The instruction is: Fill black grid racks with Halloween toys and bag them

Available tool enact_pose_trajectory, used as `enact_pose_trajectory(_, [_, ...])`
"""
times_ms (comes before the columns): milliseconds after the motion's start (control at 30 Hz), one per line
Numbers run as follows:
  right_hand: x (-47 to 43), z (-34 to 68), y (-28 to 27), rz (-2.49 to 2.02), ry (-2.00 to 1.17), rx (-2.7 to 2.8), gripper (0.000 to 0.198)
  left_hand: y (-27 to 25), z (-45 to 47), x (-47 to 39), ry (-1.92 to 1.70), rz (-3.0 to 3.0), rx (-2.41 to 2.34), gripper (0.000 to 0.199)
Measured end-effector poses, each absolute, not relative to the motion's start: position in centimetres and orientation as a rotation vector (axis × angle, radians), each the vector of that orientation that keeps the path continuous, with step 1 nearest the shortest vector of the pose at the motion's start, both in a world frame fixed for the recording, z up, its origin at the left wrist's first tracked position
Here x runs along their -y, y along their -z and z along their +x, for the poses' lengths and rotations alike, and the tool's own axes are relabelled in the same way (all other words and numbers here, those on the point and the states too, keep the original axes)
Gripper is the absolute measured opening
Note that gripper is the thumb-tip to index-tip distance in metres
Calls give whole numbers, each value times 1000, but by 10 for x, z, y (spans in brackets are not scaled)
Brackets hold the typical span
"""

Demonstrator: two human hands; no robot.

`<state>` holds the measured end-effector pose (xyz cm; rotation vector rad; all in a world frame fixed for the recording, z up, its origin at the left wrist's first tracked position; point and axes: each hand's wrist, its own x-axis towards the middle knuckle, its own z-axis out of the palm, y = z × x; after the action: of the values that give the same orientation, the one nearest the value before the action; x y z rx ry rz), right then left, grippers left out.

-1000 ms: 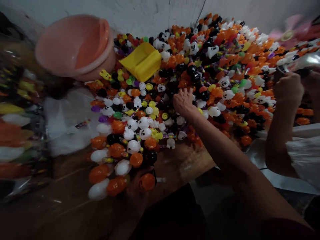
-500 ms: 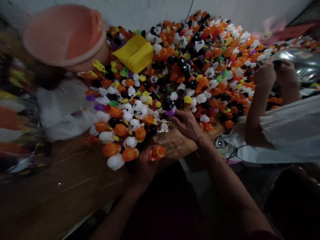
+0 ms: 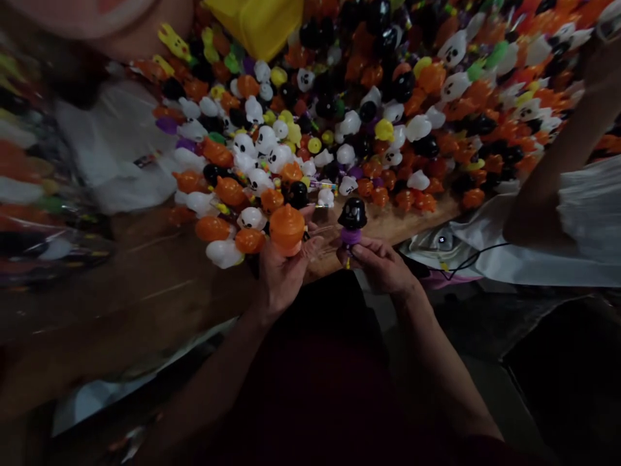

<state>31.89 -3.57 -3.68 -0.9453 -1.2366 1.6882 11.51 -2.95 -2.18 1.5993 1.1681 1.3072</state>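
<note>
My left hand (image 3: 284, 278) is closed around the lower end of an orange pumpkin toy (image 3: 287, 226), which stands upright at the table's front edge. To its right, my right hand (image 3: 381, 262) pinches a small black-headed toy (image 3: 352, 215) with a purple collar and a pale face mark. This toy is upright, and its lower end is partly hidden by my fingers. Beyond both hands spreads a heap of small plastic figures in orange, white, black and yellow. Just left of my left hand lie several white ghost and skull heads (image 3: 251, 219) and orange pumpkin heads (image 3: 250, 241).
A yellow scoop (image 3: 262, 26) rests on the heap, with a pink tub (image 3: 97, 19) at the back left. White plastic bags (image 3: 119, 129) lie on the wooden table (image 3: 145, 285). At right, a co-worker's arm (image 3: 557, 155) reaches over the heap.
My right hand has lifted the black-and-purple toy from the heap and brought it nearer my body. My left hand has turned the pumpkin toy upright. The view has tipped downward.
</note>
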Motion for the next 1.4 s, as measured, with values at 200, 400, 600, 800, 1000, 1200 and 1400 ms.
enact_pose_trajectory(200, [36, 315, 43, -1072, -1661, 1275, 32, 32, 101, 63, -1186, 1747, -1247, 15])
enact_pose_trajectory(400, [30, 295, 44, -1086, -1375, 1526, 25, 44, 60, 96, -1164, 2068, -1348, 26])
enact_pose_trajectory(600, [26, 255, 56, -1121, -743, 1766, 18, 73, 42, 99, -1027, 2450, -1253, 40])
enact_pose_trajectory(800, [10, 223, 75, -1158, -648, 1711, 15, 93, 44, 100, -1050, 2494, -1264, 41])
enact_pose_trajectory(1000, [3, 225, 74, -1252, -544, 1816, 18, 83, 48, 101, -1089, 2453, -1288, 40])
enact_pose_trajectory(1200, [1, 227, 73, -1287, -552, 1943, 21, 56, 62, 92, -1291, 2266, -1211, 41])
enact_pose_trajectory(1400, [-7, 237, 83, -1130, -723, 2029, 30, 46, 77, 74, -1342, 2149, -991, 36])
